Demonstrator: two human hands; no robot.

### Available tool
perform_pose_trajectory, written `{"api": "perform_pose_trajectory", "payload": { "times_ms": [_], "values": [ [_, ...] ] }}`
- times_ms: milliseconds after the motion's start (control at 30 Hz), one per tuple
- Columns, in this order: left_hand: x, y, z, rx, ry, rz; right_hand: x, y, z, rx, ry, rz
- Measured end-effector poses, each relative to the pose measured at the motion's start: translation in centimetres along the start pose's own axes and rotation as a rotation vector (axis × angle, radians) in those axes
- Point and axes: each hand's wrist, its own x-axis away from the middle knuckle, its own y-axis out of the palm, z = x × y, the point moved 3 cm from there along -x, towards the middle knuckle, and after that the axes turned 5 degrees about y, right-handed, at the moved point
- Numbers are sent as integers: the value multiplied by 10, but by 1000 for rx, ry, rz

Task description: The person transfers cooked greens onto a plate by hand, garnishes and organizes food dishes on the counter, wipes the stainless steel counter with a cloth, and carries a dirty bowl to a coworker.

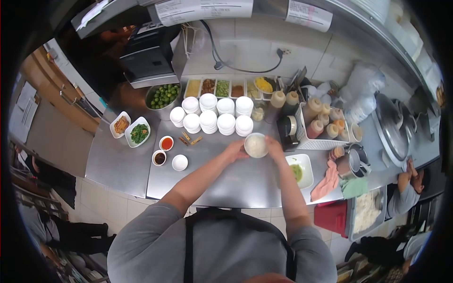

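Note:
A small white bowl [256,145] filled with what looks like white rice is between my hands, above the steel counter. My left hand [236,151] grips its left side, fingers curled against the wall. On the opposite side, my right hand [273,147] closes on the rim. Just behind the bowl stand stacks of small white bowls [226,123]. To the right of my right forearm lies a white square dish [306,162] with green food in it.
Left are sauce cups [166,143], an upturned-looking white cup [180,162], clothespins [190,138] and two side dishes [138,132]. A pot of green citrus [163,96] stands behind. Right are a bottle basket [321,144], cloths [325,181] and a rice tub [368,212]. Other people work nearby.

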Motion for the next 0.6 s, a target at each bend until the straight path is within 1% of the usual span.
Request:
{"api": "perform_pose_trajectory", "payload": {
  "times_ms": [67, 100, 133, 167, 200, 267, 300, 333, 400, 467, 500, 533, 567, 600],
  "values": [
    [11, -9, 1, -31, -17, -14, 13, 16, 13, -377, 163, -61],
    [19, -15, -1, -64, -49, -36, 27, 17, 4, -374, 154, -70],
    [29, -23, -1, -60, -44, -26, 51, 13, -17, -488, 249, -98],
    [40, -30, -2, -133, -66, -47, 67, 15, -29, -600, 346, -127],
    [51, -36, -2, -203, -88, -65, 73, 24, -29, -594, 342, -141],
    [74, -50, -3, -216, -79, -67, 84, 46, -29, -514, 326, -213],
    [89, -60, -4, -237, -74, -77, 93, 53, -46, -493, 324, -258],
    [103, -71, -6, -201, -72, -32, 103, 57, -64, -512, 324, -269],
    [130, -92, -1, -235, 27, -25, 117, 73, -100, -500, 327, -340],
    [169, -117, 16, -213, 73, 79, 118, 91, -135, -416, 183, -366],
    [186, -130, 29, -230, 115, 135, 121, 103, -154, -403, 175, -399],
    [203, -145, 37, -216, 119, 160, 125, 114, -177, -467, 68, -414],
    [223, -163, 43, -163, 165, 222, 130, 124, -197, -532, -36, -424],
    [243, -180, 51, -114, 211, 280, 134, 135, -213, -526, -38, -441]
  ]
}}
